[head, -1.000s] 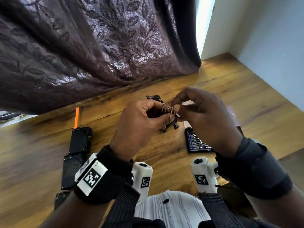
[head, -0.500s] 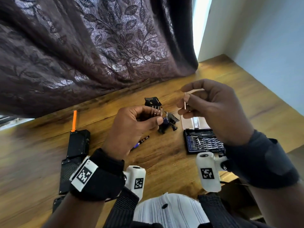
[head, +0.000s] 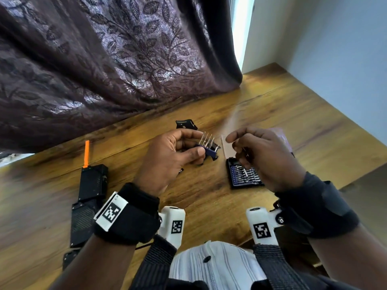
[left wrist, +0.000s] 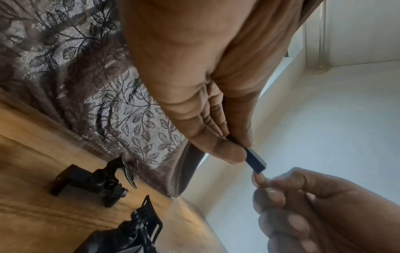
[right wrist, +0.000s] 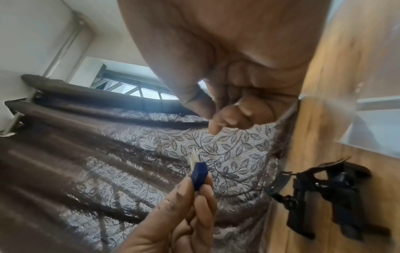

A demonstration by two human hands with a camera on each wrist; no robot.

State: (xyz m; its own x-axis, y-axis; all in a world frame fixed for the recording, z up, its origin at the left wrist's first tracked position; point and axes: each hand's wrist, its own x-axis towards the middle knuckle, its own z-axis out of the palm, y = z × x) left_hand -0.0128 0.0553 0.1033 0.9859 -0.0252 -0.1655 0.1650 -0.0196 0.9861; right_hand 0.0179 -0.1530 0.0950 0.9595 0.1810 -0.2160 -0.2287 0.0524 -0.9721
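Left hand [head: 167, 158]: clenched on the blue bit holder [head: 206, 151], which is pinched between thumb and fingers and held above the desk [head: 209, 206].
Bit holder: long axis is laid crosswise, free end pointed at the right hand [head: 266, 158]; metal bits [head: 207, 139] are stood up out of it, tips toward the curtain [head: 125, 59].
Right hand: fingers are curled; whether anything is pinched cannot be told.
Key relation: the holder is just left of the right grip, not touching; the bits are judged best reached from the right and above.
Bit case [head: 245, 178]: laid open on the desk, below the right hand.
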